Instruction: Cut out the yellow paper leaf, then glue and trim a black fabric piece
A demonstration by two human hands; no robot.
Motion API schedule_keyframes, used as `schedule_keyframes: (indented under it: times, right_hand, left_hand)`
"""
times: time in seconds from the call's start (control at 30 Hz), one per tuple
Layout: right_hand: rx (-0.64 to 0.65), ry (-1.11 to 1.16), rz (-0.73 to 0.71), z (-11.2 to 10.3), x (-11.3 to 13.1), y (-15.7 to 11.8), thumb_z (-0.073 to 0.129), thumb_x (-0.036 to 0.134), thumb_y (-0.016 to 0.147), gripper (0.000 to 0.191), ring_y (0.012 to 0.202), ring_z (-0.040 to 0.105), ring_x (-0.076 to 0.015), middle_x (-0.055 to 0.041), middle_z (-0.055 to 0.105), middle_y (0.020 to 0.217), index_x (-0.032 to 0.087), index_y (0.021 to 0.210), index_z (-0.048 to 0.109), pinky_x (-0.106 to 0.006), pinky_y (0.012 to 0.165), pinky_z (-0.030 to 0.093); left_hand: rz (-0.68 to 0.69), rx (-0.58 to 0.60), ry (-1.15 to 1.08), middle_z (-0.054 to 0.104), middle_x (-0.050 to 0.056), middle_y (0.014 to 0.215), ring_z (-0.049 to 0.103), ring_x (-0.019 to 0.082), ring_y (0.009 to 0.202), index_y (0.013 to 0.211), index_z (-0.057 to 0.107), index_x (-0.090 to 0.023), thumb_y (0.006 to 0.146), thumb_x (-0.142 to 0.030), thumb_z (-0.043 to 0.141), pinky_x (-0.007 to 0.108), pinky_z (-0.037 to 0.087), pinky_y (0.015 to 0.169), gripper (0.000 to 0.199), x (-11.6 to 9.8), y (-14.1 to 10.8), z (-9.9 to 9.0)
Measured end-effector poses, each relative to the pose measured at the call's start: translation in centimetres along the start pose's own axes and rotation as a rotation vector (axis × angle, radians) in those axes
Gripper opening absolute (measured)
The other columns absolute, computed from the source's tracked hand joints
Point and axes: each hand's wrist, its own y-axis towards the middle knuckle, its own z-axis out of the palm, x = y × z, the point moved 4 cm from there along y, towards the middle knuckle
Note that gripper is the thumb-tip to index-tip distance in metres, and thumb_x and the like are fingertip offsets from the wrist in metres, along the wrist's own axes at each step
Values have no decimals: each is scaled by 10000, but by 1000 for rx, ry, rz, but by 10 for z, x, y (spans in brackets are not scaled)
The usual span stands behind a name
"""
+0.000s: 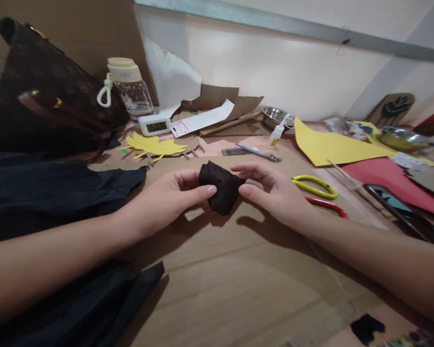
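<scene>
Looks onto a cluttered bench (217, 143) set against a pale wall (275, 67), with a broad sheet of cardboard (260, 270) spread across the near side. Holds a small crumpled piece of black cloth (222, 193) above the cardboard, near the centre of the view. Grips it at its left edge with the left hand (177, 195), thumb flat on the near face and fingers bent behind, closed on the fabric. Curves the right hand (275, 193) loosely at the opposite corner, thumb and forefinger parted; cannot tell whether in contact with the cloth there. Shows larger black fabric (58, 193) to the left, beyond and below the left forearm. Includes, farther back on that side, a brown patterned handbag (58, 77), a clear drinking bottle (133, 91) with a cream lid, and a white digital clock (155, 125), display too blurred to read fully. Has yellow leaf-like cutouts (152, 143) lying in front of the clock. Carries, beyond the hands, a pen (256, 151), a small white squeeze bottle (277, 135) and a metal bowl (275, 115). Shows a yellow loop handle (316, 187) and a red handle (327, 205) just beside the right wrist, partly hidden behind it. Spreads yellow paper (332, 144) and red paper (383, 178) farther right, with a phone (401, 207) near the red sheet. Includes a small black scrap (367, 327) at the lower right, below the right forearm.
</scene>
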Motion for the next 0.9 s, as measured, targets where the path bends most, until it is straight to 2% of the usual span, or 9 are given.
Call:
schedule_keyframes:
  times: [0.13, 0.2, 0.33, 0.47, 0.53, 0.67, 0.73, 0.8, 0.9]
  right_hand:
    - [-87, -11, 6, -1, -1, 1, 721, 383, 954, 226, 905, 673, -212, -32, 719, 986, 236, 1126, 728, -354, 833, 534]
    - [-117, 18, -22, -2, 0, 2, 715, 347, 950, 199, 875, 663, -196, -22, 706, 944, 226, 1108, 717, -325, 790, 523]
    - [-147, 21, -83, -3, 1, 2, 715, 354, 966, 204, 968, 657, -196, -28, 694, 1029, 233, 1130, 702, -331, 878, 518]
    - [-67, 22, -17, 0, -1, 1, 700, 463, 991, 317, 1089, 673, -238, -60, 718, 1173, 245, 1222, 692, -382, 964, 528]
    - [-47, 8, -4, 1, -1, 0, 699, 473, 993, 335, 1144, 663, -254, -72, 715, 1218, 245, 1238, 682, -399, 995, 520]
    - [-208, -59, -208, -4, 13, -4, 670, 313, 1001, 111, 1045, 626, -218, -49, 659, 1083, 242, 1078, 636, -362, 934, 497]
    - [-265, -111, -323, -5, 22, -9, 667, 261, 989, 92, 904, 594, -191, -19, 619, 927, 237, 925, 606, -333, 857, 479]
    - [-209, -131, -308, -2, 27, -13, 670, 306, 1004, 210, 778, 563, -166, 4, 594, 806, 225, 821, 605, -307, 762, 460]
    - [56, 2, -51, 10, 22, -17, 610, 543, 1045, 388, 729, 598, -157, -5, 656, 784, 199, 892, 705, -286, 687, 459]
  left_hand:
    - [-19, -70, -8, 758, -2, 850, 577, 124, 580, 1097, 795, -274, 869, -510, 786, 184, 427, 409, 328, 2, 1, -3]
    - [-1, -92, -7, 739, -5, 834, 555, 109, 581, 1061, 785, -256, 870, -506, 790, 162, 410, 405, 314, 1, 2, -3]
    - [25, -99, 24, 743, 15, 879, 599, 125, 636, 1040, 750, -227, 879, -524, 777, 154, 425, 404, 339, -2, 2, -2]
    - [12, -97, 63, 720, 2, 834, 610, 142, 618, 1030, 718, -225, 882, -517, 755, 186, 447, 391, 330, -5, 0, -1]
    - [44, -114, 93, 739, 8, 852, 652, 163, 661, 1028, 718, -219, 886, -512, 741, 221, 491, 444, 327, -7, -1, -1]
    - [255, -231, 248, 782, 23, 939, 709, 200, 831, 965, 744, -204, 890, -458, 735, 309, 572, 721, 265, -15, -4, -4]
    - [356, -307, 295, 772, 13, 917, 699, 202, 822, 949, 738, -211, 904, -435, 721, 327, 559, 752, 229, -18, -5, -7]
    - [449, -384, 348, 743, 5, 876, 681, 197, 797, 914, 704, -219, 926, -387, 702, 337, 541, 751, 168, -20, -8, -11]
    - [676, -423, 564, 713, 11, 848, 660, 203, 809, 852, 627, -232, 953, -274, 669, 366, 505, 778, 117, -24, -15, -9]
